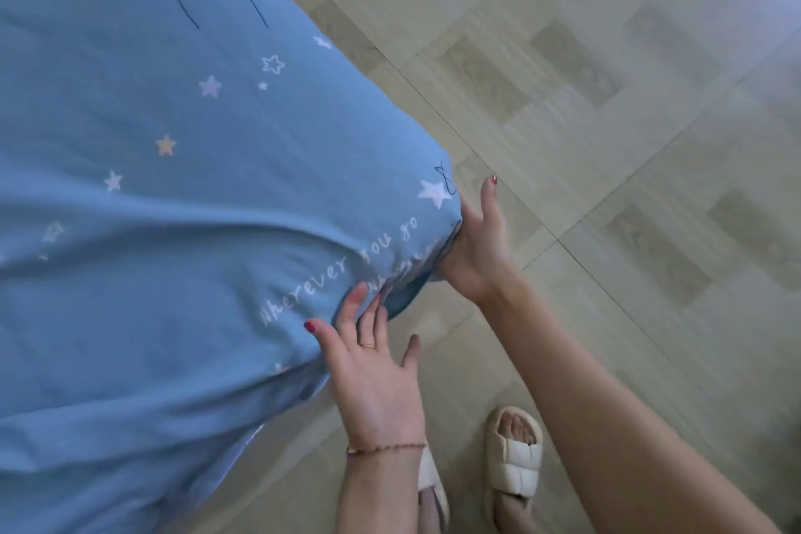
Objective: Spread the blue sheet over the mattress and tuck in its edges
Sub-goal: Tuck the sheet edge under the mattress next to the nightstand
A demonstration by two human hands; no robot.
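Note:
The blue sheet (164,195), printed with stars and white lettering, covers the mattress and fills the left of the view. It is drawn over the mattress corner at centre right, with creases running toward that corner. My left hand (375,377) lies flat with spread fingers on the sheet's edge just below the corner. My right hand (474,238) presses against the side of the corner, its fingers hidden under the fabric and the thumb pointing up. The mattress itself is hidden under the sheet.
Beige patterned floor tiles (607,100) spread to the right of the bed. My feet in cream slippers (516,464) stand on the floor close to the bed's corner, at the bottom of the view.

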